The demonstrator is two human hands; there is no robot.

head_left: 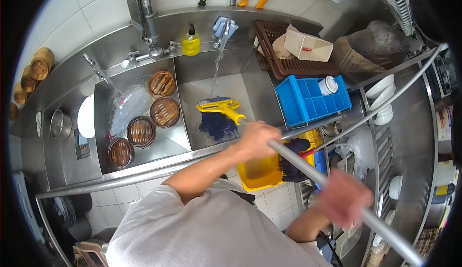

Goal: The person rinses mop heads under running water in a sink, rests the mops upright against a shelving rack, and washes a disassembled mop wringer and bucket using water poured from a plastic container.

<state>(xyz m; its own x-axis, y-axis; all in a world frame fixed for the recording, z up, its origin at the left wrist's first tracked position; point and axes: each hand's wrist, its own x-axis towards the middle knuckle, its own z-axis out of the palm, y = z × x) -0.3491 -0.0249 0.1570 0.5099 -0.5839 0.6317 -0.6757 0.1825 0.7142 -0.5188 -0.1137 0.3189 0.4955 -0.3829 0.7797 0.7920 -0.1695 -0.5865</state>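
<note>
Mop: yellow clamp head in the right basin, beneath the running tap; dark strands on the basin floor, probably placed there to catch the water.
Left hand: clenched around the metal pole, close to the basin's front edge; low grip, likely for steering the head.
Right hand: blurred, apparently wrapped around the pole farther up; wide spacing, likely for leverage. Exact finger placement: cannot tell.
Yellow bucket: below the front edge, with a second dark mop in it, probably to contain drips.
Left basin: four round brown containers along its right and front sides, apart from the mop.
Right basin, right rim: blue divided crate, holding a white cup upright.
Back ledge: bottle of yellow liquid, between the two basins; blue cloth beside the tap.
</note>
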